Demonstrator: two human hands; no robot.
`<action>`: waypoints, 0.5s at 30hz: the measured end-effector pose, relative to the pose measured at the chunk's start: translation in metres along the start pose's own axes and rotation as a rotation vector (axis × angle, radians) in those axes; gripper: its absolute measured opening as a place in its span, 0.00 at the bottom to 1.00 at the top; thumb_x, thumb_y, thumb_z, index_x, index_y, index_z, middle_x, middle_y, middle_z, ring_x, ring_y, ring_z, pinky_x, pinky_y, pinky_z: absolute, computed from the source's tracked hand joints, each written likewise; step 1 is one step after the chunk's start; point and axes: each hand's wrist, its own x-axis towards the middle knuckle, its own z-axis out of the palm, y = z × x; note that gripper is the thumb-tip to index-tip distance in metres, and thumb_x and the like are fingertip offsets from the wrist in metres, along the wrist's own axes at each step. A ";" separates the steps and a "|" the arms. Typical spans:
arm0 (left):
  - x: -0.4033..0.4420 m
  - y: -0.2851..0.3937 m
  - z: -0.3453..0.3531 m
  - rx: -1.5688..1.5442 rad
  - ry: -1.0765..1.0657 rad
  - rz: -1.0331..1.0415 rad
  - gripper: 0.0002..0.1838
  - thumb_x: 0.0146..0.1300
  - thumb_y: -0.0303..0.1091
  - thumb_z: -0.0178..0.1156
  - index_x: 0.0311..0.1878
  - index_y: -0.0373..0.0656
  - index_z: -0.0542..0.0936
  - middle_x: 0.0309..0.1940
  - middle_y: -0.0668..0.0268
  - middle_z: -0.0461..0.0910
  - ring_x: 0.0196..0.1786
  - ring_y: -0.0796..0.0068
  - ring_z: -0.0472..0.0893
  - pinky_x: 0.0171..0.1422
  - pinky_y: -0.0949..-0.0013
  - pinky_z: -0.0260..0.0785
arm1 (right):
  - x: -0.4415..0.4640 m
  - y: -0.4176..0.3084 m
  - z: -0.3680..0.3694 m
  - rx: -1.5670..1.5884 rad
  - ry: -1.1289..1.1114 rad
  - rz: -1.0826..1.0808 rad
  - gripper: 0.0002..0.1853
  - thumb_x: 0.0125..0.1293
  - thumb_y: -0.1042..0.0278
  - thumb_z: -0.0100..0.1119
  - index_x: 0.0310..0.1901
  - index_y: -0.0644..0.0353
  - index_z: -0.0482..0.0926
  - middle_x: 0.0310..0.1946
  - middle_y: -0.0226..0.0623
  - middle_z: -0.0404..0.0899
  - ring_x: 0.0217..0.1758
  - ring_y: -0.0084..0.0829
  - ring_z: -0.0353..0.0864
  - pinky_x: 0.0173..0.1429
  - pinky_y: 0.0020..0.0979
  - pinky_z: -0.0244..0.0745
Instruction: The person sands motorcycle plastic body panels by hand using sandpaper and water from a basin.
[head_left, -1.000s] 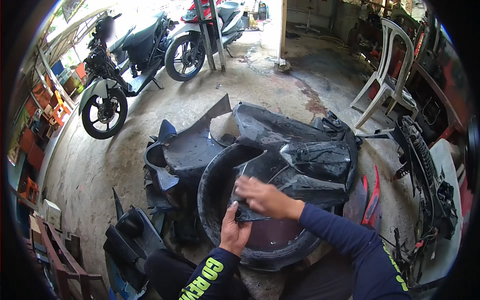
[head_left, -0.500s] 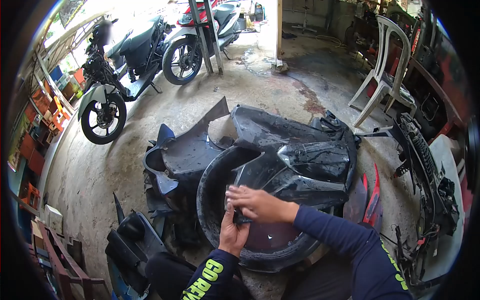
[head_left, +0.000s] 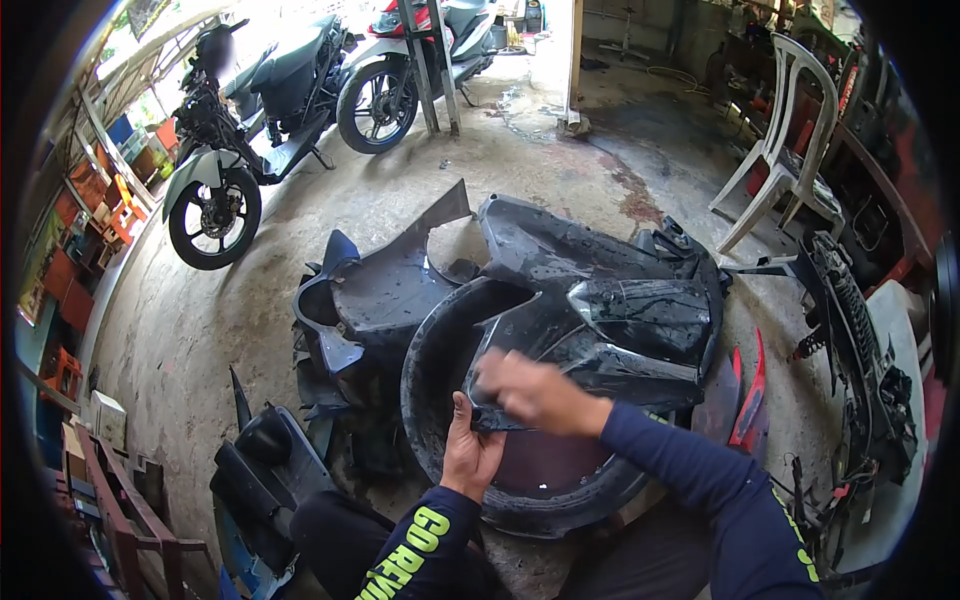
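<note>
A dark scooter body panel point(head_left: 635, 315), wet-looking and scuffed, lies across a round black basin point(head_left: 425, 420) containing dark reddish liquid. My left hand point(head_left: 472, 452) grips the panel's near-left end from below, thumb pointing up along its edge. Over that same end is my right hand point(head_left: 540, 392), smeared by motion with its fingers seemingly curled. Whether it holds anything does not show. Just left of the basin's upper rim rests another dark body panel point(head_left: 385, 290).
More black scooter parts point(head_left: 265, 460) lie at lower left, and red trim pieces point(head_left: 748, 400) at right. A stripped frame part point(head_left: 860, 350) stands farther right, near a plastic chair point(head_left: 790, 140). Two scooters, one partly stripped point(head_left: 215, 200) and one red point(head_left: 385, 95), stand behind.
My right hand has lifted from lying flat over the panel's end and shifted slightly right and up, now blurred. My left hand stays at the panel's end. The view has tilted slightly.
</note>
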 end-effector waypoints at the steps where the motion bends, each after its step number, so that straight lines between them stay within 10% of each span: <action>1: 0.002 -0.001 -0.001 -0.001 -0.002 0.003 0.30 0.69 0.55 0.57 0.64 0.41 0.73 0.63 0.63 0.76 0.65 0.67 0.75 0.74 0.58 0.64 | -0.004 0.002 0.014 -0.089 0.008 -0.124 0.16 0.66 0.72 0.50 0.54 0.62 0.79 0.65 0.51 0.73 0.71 0.49 0.69 0.75 0.43 0.63; 6: 0.002 0.000 0.001 -0.052 0.024 -0.012 0.33 0.69 0.59 0.54 0.64 0.40 0.73 0.63 0.64 0.76 0.66 0.69 0.75 0.74 0.60 0.64 | 0.007 0.007 -0.011 -0.051 0.126 0.169 0.15 0.71 0.70 0.51 0.56 0.62 0.78 0.64 0.50 0.74 0.71 0.48 0.69 0.74 0.43 0.65; 15: 0.010 0.004 -0.011 -0.195 -0.150 -0.069 0.31 0.75 0.59 0.45 0.64 0.41 0.73 0.63 0.61 0.75 0.65 0.66 0.75 0.71 0.59 0.68 | 0.001 -0.004 0.007 0.011 0.129 0.025 0.15 0.75 0.68 0.46 0.55 0.63 0.78 0.59 0.55 0.77 0.66 0.50 0.75 0.67 0.43 0.72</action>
